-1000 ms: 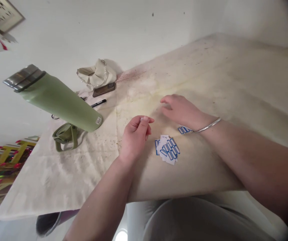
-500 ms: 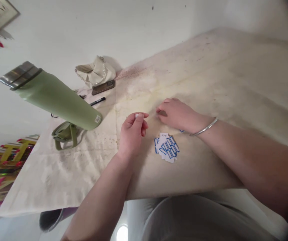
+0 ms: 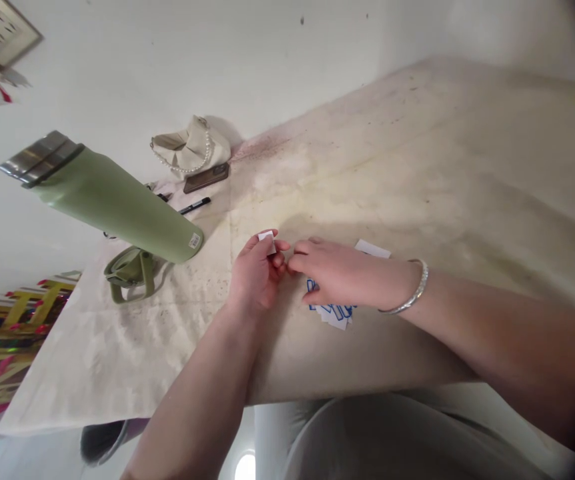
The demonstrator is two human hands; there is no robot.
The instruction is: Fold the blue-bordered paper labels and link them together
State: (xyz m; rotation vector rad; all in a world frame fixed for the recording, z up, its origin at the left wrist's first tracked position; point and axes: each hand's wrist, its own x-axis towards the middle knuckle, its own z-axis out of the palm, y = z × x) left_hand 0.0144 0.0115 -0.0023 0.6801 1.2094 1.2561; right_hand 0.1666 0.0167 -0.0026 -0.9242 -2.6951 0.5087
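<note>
At centre, pinched a white card [image 3: 267,241] in left hand [image 3: 256,272], probably for steadiness; held right hand [image 3: 340,270] half-open, seemingly empty, above card pile [image 3: 335,318].

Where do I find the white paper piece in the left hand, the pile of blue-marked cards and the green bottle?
White paper piece [image 3: 269,243]: head view, on its exposed face.
Pile of blue-marked cards [image 3: 335,316]: head view, on its uncovered lower part.
Green bottle [image 3: 120,205]: head view, mid-body.

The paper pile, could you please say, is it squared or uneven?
Uneven: the paper pile shows corners jutting at different angles; the right hand hides part.
</note>
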